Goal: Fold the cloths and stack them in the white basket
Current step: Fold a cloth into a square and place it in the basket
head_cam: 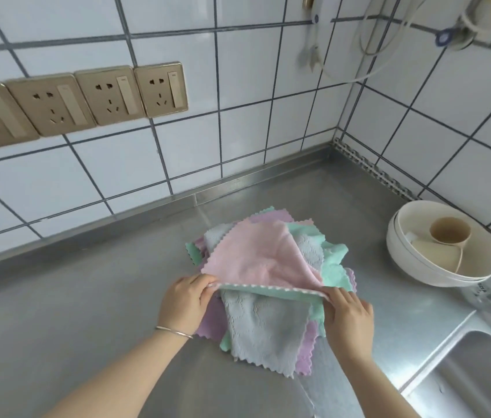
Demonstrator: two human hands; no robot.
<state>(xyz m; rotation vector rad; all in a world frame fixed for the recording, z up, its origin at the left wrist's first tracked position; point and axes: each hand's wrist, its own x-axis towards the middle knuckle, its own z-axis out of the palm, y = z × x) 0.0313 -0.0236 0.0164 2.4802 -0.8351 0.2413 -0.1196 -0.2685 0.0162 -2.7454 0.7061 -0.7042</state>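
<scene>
Even, soft daylight-like light is filling the scene; nothing is reading as dim. The white wall tiles are showing mild sheen, no hard glare. The steel worktop is giving back a dull, broad reflection, brightest toward its near edge. Shadows are lying faint and short under the cloth pile and beside the white bowls. Wide-angle distortion is bending tile lines and the sockets toward the left edge. Slight motion blur is softening the frame overall, strongest at the right edge near the sink.
</scene>
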